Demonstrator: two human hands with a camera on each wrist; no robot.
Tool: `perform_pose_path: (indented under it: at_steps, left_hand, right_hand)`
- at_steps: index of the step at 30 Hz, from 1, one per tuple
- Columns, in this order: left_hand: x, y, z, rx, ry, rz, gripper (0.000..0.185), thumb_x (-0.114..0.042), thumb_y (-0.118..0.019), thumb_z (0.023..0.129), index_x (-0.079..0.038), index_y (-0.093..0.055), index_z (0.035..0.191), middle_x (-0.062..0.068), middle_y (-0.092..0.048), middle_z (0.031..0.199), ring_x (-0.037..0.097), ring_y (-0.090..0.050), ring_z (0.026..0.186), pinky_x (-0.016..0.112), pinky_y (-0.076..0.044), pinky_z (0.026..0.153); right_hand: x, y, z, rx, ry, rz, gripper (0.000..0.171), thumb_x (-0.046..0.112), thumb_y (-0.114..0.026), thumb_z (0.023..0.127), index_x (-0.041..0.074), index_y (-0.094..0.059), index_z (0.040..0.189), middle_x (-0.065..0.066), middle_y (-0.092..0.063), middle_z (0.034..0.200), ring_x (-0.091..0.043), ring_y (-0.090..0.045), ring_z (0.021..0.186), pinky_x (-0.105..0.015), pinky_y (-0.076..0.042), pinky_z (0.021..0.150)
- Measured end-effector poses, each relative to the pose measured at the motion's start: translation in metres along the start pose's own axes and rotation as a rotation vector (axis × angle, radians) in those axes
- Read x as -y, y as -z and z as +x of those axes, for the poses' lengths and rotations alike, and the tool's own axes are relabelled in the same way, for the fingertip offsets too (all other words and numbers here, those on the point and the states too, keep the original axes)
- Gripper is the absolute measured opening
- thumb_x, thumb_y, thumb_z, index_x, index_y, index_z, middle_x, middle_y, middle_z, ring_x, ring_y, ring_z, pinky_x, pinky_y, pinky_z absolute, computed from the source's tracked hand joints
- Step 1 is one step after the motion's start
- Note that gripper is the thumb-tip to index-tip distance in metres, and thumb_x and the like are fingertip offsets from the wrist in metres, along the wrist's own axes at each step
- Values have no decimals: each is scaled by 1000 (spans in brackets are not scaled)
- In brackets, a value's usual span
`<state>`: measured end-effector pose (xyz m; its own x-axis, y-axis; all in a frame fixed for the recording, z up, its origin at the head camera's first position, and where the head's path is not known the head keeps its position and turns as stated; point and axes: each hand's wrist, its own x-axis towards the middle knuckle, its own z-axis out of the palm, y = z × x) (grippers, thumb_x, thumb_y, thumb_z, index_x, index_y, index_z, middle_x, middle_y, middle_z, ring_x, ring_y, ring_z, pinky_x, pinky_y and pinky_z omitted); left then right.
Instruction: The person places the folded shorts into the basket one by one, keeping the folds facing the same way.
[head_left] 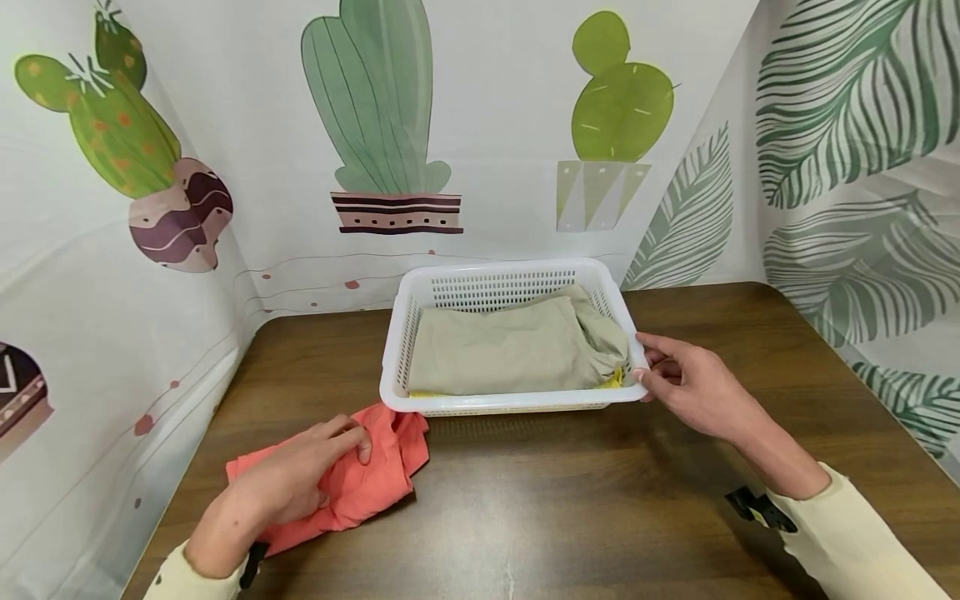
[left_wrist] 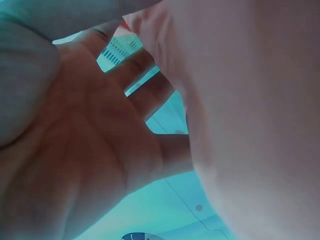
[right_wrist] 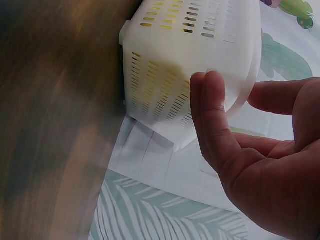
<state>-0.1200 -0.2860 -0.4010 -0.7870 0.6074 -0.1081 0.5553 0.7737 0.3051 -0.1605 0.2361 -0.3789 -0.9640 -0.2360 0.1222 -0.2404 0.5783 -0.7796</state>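
Note:
A white plastic basket (head_left: 517,403) with slotted walls stands at the back of the table. Inside it lies a folded grey-green cloth (head_left: 495,350), with bits of something yellow (head_left: 615,379) showing beneath. My right hand (head_left: 693,383) pinches the basket's right rim; in the right wrist view the fingers (right_wrist: 215,100) press the outer wall and the thumb is at the rim. At the front left, my left hand (head_left: 292,471) grips a coral-red cloth (head_left: 375,483), loosely folded, whose far end reaches the basket's front left corner. Close up, that cloth fills much of the left wrist view.
A dark brown wooden table (head_left: 510,500) lies under everything. Behind it and along both sides hangs a white sheet (head_left: 502,125) printed with cacti and leaves, close behind the basket.

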Motion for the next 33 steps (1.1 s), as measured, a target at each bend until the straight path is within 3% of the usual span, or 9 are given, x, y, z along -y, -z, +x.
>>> perform_pose_path:
  at_steps: [13, 23, 33]
  left_hand:
    - [-11, -3, -3, 4, -25, 24, 74, 25, -65, 60, -31, -54, 106, -11, -47, 112, 8, -49, 90, 23, -44, 69]
    - [-21, -7, -3, 8, -35, 68, 73, 21, -72, 62, -33, -55, 108, -12, -47, 114, 11, -52, 99, 29, -50, 79]
    - [-31, -7, 0, -2, -102, 30, 75, 21, -74, 64, -32, -56, 113, -13, -49, 116, 9, -50, 105, 28, -51, 84]
  right_hand:
    - [-1, -2, 0, 7, 5, 12, 55, -1, -68, 101, -16, -47, 149, -24, -67, 112, -14, -70, 83, -28, -61, 66]
    - [0, -2, 0, 13, 3, 16, 56, 0, -68, 101, -16, -46, 150, -24, -67, 112, -15, -70, 82, -28, -61, 66]
    - [0, 0, 0, 11, 2, 4, 56, 1, -68, 101, -16, -46, 150, -24, -67, 112, -14, -71, 80, -28, -61, 65]
